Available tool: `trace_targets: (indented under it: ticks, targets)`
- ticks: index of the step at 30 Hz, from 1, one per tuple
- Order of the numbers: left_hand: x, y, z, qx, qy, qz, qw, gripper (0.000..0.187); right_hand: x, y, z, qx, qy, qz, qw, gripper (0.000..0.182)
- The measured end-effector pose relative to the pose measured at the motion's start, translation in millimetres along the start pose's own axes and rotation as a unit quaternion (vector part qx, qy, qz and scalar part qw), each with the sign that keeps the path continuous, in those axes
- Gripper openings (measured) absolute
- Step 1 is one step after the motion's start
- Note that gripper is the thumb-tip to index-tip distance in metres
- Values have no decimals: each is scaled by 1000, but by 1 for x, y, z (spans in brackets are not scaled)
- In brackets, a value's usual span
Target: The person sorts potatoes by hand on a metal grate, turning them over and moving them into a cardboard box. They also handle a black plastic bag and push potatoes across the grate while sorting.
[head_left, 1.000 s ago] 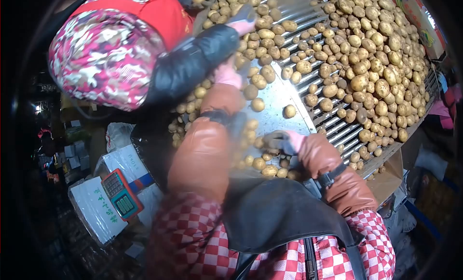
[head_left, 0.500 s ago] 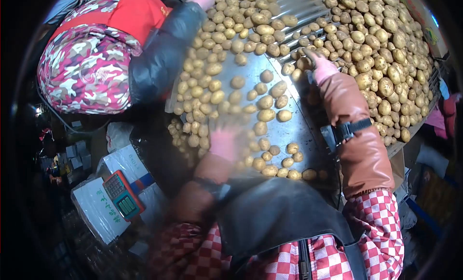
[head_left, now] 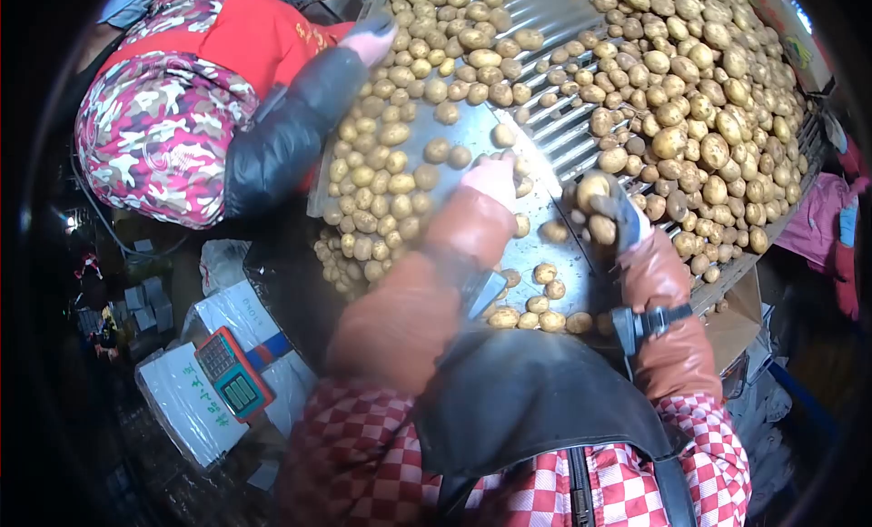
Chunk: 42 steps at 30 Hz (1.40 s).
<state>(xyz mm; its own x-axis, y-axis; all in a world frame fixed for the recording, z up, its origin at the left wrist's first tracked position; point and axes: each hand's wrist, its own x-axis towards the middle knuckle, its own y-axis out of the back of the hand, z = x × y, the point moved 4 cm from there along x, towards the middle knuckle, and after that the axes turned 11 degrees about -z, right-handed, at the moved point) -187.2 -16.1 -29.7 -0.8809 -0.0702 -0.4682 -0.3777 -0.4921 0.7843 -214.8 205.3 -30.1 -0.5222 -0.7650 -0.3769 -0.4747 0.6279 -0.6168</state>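
My left hand [head_left: 493, 180], in a pink glove, reaches over the metal sheet [head_left: 551, 243] among loose potatoes; its fingers are blurred, and what they hold, if anything, cannot be made out. At the sheet's right edge, my right hand [head_left: 627, 216] is closed round potatoes [head_left: 595, 191], at least two of them showing by its fingers. Many potatoes [head_left: 381, 182] lie on the sheet's left side, and several small ones [head_left: 545, 295] sit near the black apron. Metal slats [head_left: 568, 132] run between the sheet and a large potato heap [head_left: 708, 118].
At the upper left a co-worker [head_left: 173, 100] in camouflage-patterned clothing stretches a gloved hand [head_left: 371, 41] over the potatoes. A scale display [head_left: 234, 374] lies on wrapped boxes [head_left: 186, 404] at the lower left. Pink cloth [head_left: 813, 220] hangs at the right.
My left hand has moved up and right across the sheet. My right hand has come down toward me, now with potatoes in it. The co-worker's hand has moved slightly down and left.
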Motion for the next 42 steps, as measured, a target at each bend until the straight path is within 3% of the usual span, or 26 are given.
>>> trace_targets:
  ticks: [1,2,3,4,6,9,11,13,15,16,17,18,19,22,24,25,26,29,32,33,35,36,38,39,40,42]
  targets:
    - [15,-8,-6,0,6,-10,1000,32,-20,-9,-1,48,13,3,999,48]
    - [27,-15,-21,-104,20,-50,993,39,-43,-34,-6,73,9,73,995,60]
    - [23,-16,-24,-178,47,-80,980,42,-50,-6,30,139,12,28,990,74]
    - [18,-13,-25,-251,74,-107,959,44,-56,-10,40,159,8,7,987,78]
    - [9,-7,-18,-272,56,-136,951,46,-62,-16,56,215,7,-11,976,82]
    - [-64,-6,20,-126,-65,-147,979,46,-62,-31,80,363,16,-65,929,81]
    - [-99,-11,40,-33,-138,-145,979,47,-58,-37,80,260,22,-105,960,78]
    - [-60,-57,-30,-317,-8,-71,946,48,-57,-35,92,303,20,-57,951,81]
    - [-67,9,-54,-547,151,-19,823,53,-67,-35,100,371,40,-30,927,79]
    - [-57,29,-89,-261,132,37,955,43,-78,-28,102,351,68,-63,932,75]
    - [-50,49,-123,63,179,120,974,40,-89,-20,102,331,96,-95,934,71]
    - [-45,32,-156,104,158,237,953,49,-113,-54,64,293,121,-119,941,60]
    - [-47,21,-170,142,134,349,916,58,-128,-28,77,212,203,50,955,48]
    - [-65,-1,-133,138,100,156,973,70,-208,36,86,166,288,251,909,46]
    - [-101,-20,-102,143,14,166,976,64,-277,80,99,99,343,392,848,48]
    - [-111,-30,-94,140,10,72,987,65,-312,97,108,44,356,466,809,49]
    - [-121,-37,-86,137,6,-25,990,65,-346,111,117,-23,356,538,763,51]
    - [-163,-9,-59,132,26,-116,984,63,-415,130,147,-218,292,674,642,59]
    - [-163,-45,-147,244,49,115,962,56,-426,113,157,-320,144,729,588,58]
    - [-163,-52,-158,222,76,127,964,56,-425,103,158,-349,86,741,567,56]
    - [-171,-39,-143,176,135,151,963,57,-373,78,141,-95,207,673,704,50]
    - [-160,-47,-122,195,96,64,974,53,-343,70,132,38,256,611,748,48]
    - [-147,-64,-74,174,5,-157,972,48,-298,79,126,135,257,476,830,41]
    - [-156,-66,-53,157,-180,-97,966,47,-275,89,126,99,218,412,879,36]
    - [-170,-67,-39,134,-358,-33,923,46,-253,82,114,43,147,382,911,35]
    - [-172,-75,-70,80,-326,-39,941,48,-199,39,87,-72,1,313,947,35]
